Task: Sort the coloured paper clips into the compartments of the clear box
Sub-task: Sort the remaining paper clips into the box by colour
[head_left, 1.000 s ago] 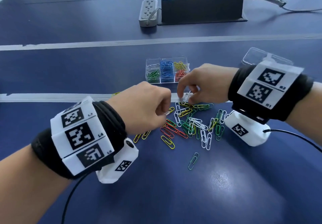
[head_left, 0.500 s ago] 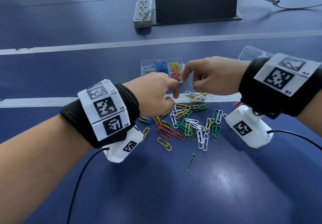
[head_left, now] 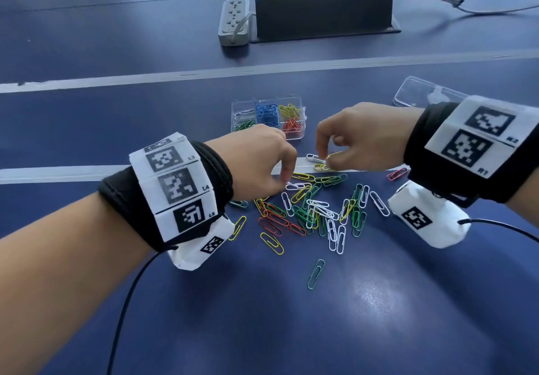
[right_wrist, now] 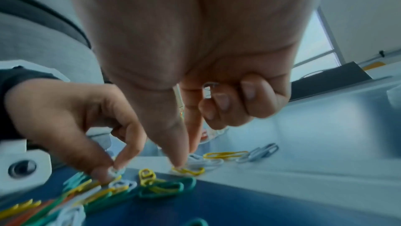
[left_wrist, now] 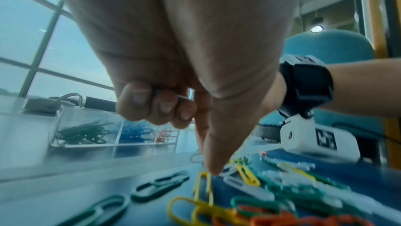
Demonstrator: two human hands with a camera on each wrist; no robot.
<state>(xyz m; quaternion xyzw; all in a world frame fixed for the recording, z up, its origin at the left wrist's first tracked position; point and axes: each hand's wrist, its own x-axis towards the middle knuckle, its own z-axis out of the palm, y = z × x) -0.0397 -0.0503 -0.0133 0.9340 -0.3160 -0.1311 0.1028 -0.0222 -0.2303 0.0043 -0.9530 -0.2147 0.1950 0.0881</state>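
Note:
The clear box (head_left: 234,113) holds white, green, blue, yellow and red clips in separate compartments; it also shows in the left wrist view (left_wrist: 65,120). The loose pile of coloured clips (head_left: 315,211) lies in front of it. My left hand (head_left: 284,181) pinches a white clip (right_wrist: 117,171) between thumb and forefinger at the pile's far edge, with something white in its curled fingers (left_wrist: 182,97). My right hand (head_left: 323,157) has thumb and forefinger tips on a yellow clip (right_wrist: 187,170) on the white stripe. Its curled fingers hold a white clip (right_wrist: 209,85).
The clear lid (head_left: 420,92) lies to the right behind my right wrist. A power strip (head_left: 234,22) and a black stand (head_left: 323,13) sit at the back. One green clip (head_left: 316,274) lies apart near me, a red one (head_left: 397,173) to the right.
Both hands have come down from beside the box to the far edge of the pile. The left one now pinches a white clip there.

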